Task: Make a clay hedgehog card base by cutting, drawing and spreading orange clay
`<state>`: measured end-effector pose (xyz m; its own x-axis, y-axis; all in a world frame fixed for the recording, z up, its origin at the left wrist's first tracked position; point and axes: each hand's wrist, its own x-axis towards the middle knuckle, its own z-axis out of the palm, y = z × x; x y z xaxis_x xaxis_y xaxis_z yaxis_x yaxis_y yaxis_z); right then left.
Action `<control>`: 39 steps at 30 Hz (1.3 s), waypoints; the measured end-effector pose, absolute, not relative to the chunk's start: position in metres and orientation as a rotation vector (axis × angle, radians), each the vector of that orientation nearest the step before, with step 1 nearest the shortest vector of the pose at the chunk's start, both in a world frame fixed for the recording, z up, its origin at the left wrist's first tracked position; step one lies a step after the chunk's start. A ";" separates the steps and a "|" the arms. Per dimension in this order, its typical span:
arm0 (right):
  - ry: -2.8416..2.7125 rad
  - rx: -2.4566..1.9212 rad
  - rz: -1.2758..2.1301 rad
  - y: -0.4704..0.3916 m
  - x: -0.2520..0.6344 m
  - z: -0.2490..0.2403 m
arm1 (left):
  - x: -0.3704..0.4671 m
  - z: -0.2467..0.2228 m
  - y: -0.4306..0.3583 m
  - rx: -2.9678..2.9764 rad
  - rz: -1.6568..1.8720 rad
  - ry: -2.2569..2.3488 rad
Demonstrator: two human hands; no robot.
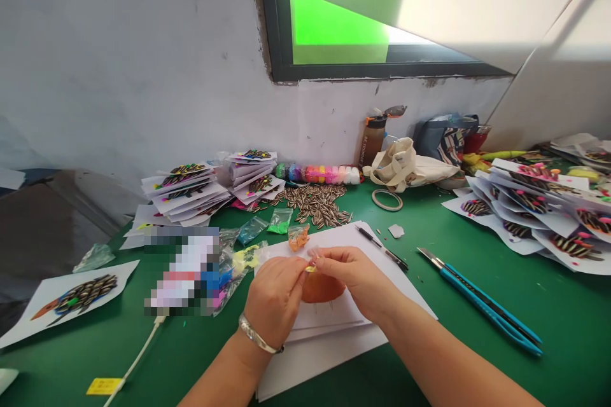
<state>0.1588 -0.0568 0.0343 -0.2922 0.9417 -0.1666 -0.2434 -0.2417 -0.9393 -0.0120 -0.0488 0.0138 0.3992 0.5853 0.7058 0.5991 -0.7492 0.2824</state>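
My left hand (277, 296), with a silver bangle at its wrist, and my right hand (351, 276) meet over a stack of white paper (329, 334). Fingertips of both are pinched on a small clear plastic bag (312, 255) with a bit of yellow in it; the fingers hide part of it. Just below, a rounded orange shape (324, 287) with thin lines under it lies on the top sheet, partly covered by my hands. An open bag of orange clay (298, 237) sits just beyond my fingers.
Sunflower seeds (317, 203) lie in a heap at the back. A blue utility knife (487, 305) and black pens (382, 247) lie to the right. Seed-picture stacks stand left (186, 194) and right (529, 203). A blurred-out device with a white cable (143, 353) is at left.
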 end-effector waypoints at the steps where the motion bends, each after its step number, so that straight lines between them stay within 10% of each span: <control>1: -1.084 -0.994 1.686 -0.056 0.160 0.034 | -0.012 0.014 -0.049 -2.617 -1.306 -1.108; 39: -0.828 -0.889 1.639 -0.040 0.185 0.029 | -0.051 -0.001 -0.003 -2.316 -0.868 -1.776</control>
